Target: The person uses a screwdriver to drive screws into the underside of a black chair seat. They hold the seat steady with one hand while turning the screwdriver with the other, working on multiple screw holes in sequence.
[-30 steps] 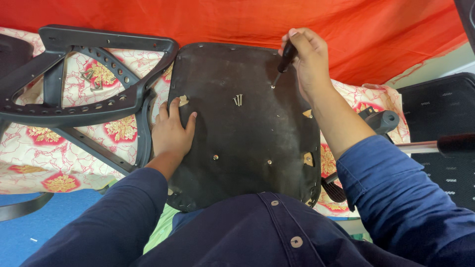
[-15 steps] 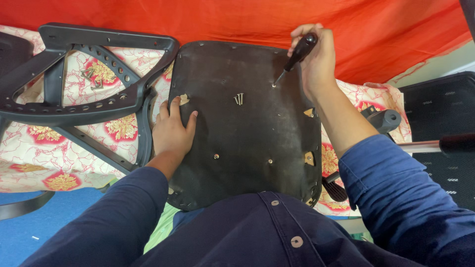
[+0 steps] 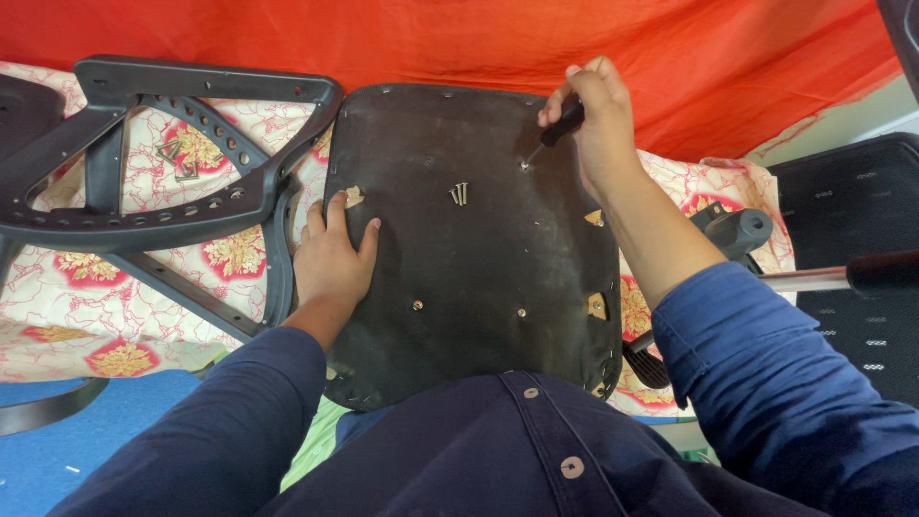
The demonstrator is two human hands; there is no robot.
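On the seat board (image 3: 479,278), your left hand (image 3: 333,257) lay flat, fingers spread; your right hand (image 3: 595,120) gripped one screwdriver (image 3: 553,132) beside two loose screws (image 3: 460,194).

You wear a dark navy button-up shirt (image 3: 536,450) with small round buttons down the placket at six o'clock. Its long blue sleeves cover both forearms; your left hand (image 3: 332,257) and right hand (image 3: 595,124) are bare.

The right hand (image 3: 601,120) has rolled outward since a second ago. More of the screwdriver (image 3: 555,129) handle now shows, its tip staying on the seat board (image 3: 479,278).
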